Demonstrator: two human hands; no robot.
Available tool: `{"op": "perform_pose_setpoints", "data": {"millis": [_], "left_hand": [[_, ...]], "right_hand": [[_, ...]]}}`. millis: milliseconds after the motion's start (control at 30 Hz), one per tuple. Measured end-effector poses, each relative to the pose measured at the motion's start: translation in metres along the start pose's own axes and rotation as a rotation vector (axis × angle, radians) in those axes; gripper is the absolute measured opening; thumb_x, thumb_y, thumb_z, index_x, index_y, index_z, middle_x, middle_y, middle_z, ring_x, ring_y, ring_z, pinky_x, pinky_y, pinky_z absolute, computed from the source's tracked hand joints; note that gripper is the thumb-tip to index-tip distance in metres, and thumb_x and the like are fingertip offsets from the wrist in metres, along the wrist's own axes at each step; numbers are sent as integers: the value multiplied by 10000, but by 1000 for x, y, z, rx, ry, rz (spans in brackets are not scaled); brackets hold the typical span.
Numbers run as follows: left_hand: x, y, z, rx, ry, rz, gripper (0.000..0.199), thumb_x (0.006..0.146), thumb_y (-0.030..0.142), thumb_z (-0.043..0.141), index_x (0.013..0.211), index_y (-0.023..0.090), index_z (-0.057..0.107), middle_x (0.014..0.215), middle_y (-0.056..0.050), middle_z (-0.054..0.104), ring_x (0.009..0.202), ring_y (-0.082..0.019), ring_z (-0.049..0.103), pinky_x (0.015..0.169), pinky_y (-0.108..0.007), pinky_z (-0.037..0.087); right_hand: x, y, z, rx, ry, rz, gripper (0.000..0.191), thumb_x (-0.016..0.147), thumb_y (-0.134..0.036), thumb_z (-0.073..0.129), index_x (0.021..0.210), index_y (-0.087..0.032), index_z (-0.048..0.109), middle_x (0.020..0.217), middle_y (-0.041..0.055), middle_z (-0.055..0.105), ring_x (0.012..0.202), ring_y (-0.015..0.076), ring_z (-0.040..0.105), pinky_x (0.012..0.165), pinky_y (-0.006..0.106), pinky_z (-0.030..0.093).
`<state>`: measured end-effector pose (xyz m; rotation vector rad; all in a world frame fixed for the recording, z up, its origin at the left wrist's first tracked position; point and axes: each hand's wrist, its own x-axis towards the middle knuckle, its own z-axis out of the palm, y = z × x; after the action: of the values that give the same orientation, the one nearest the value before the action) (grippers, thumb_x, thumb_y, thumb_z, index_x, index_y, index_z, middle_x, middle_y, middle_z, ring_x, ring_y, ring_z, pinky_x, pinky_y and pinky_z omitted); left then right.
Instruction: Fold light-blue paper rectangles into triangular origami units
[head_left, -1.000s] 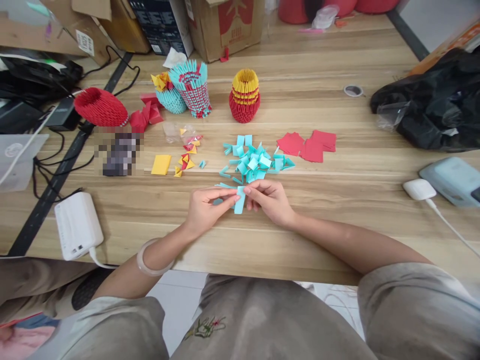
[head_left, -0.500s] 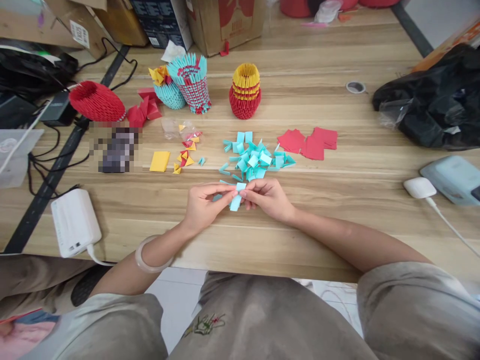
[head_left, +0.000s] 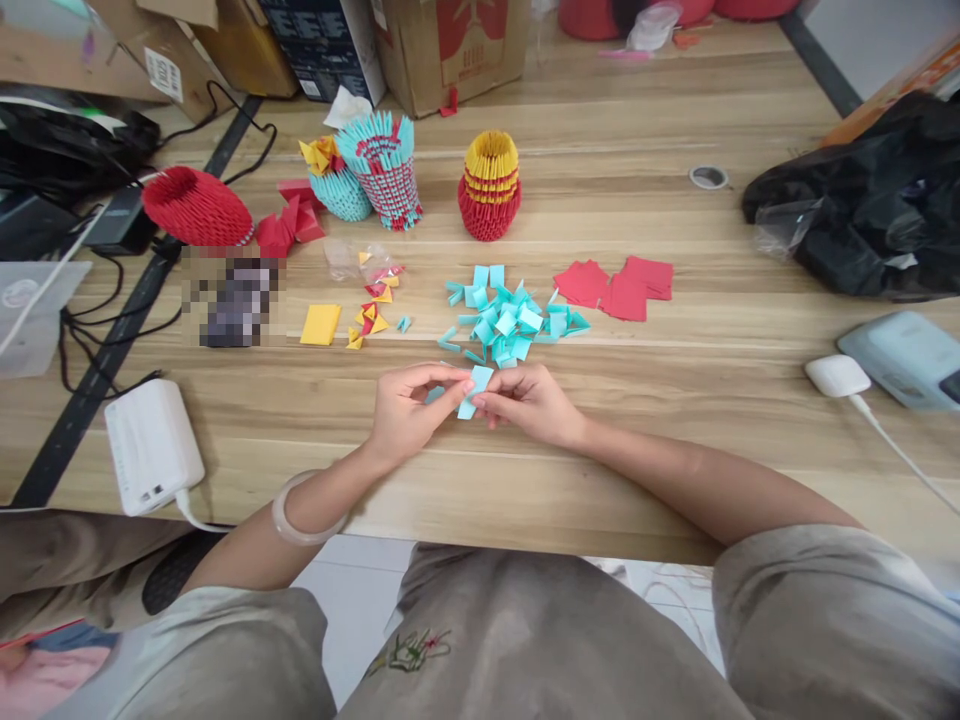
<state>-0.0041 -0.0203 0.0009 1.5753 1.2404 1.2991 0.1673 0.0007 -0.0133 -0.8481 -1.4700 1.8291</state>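
Observation:
A narrow light-blue paper strip is pinched between my two hands, close to the table's front edge. My left hand grips it from the left with thumb and forefinger. From the other side, my right hand has its thumb on the strip's lower half, its other fingers curled behind. Just beyond my fingers lies a loose pile of folded light-blue paper pieces. Another bit of light-blue paper shows partly under my left hand.
Red paper squares lie right of the pile, a yellow paper stack and small folded triangles left. Behind stand a red-and-yellow paper vase and a blue-and-red one. A white power adapter sits left, a black bag right.
My right thumb has slid down a little along the strip, and the strip is tilted slightly more. My left hand keeps its grip in the same place.

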Motion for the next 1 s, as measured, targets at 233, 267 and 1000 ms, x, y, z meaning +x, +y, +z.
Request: {"op": "perform_pose_setpoints", "data": {"millis": [233,267,1000], "left_hand": [[0,1,1,-56,-110,29,319,790,263,674,1094,177,631,689,11,614,624,-89,582,604,-196,500],[1,0,0,-47,-123,50,354,808,256,653,1151,184,601,696,15,589,636,-85,568,613,-191,493],[6,6,-10,500,-105,287,86,742,147,617,659,166,601,619,0,640,571,-102,569,561,-206,452]], "right_hand": [[0,5,0,-74,-24,-32,372,762,-493,660,669,-154,539,523,-35,523,467,69,471,461,203,367],[0,6,0,-83,-25,-44,365,762,-489,660,683,-152,542,546,-31,530,478,68,466,467,205,364],[-2,8,-2,-116,180,-323,222,754,-371,714,694,-176,629,827,69,664,731,142,609,619,276,504]]}}
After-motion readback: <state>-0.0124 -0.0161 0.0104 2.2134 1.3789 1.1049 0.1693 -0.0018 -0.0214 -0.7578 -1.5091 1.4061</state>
